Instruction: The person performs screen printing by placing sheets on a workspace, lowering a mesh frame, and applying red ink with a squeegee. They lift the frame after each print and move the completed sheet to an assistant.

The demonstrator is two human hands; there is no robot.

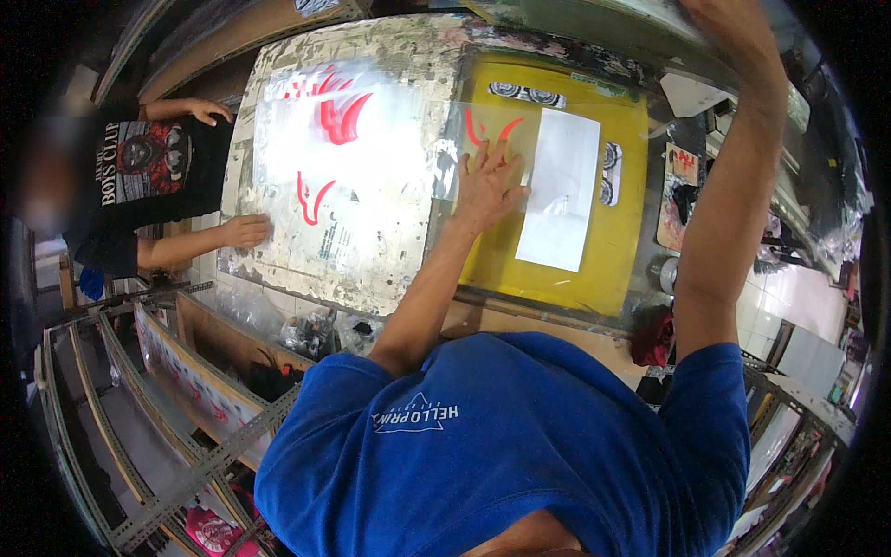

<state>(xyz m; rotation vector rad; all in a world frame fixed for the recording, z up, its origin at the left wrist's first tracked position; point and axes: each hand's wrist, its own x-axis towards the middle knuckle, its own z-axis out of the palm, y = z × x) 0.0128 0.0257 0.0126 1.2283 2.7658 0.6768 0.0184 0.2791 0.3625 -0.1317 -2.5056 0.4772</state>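
**Left hand pressed flat, right arm raised out of frame**

The left arm is being extended forward from the blue sleeve, bare forearm nearly straight. The left hand (486, 184) is being held palm down, fingers (501, 154) spread and laid flat, thumb angled out to the side. The right arm is being lifted high, elbow bent, forearm running upward. The right hand (719, 11) is being cut off at the picture's top edge, so its fingers cannot be made out.
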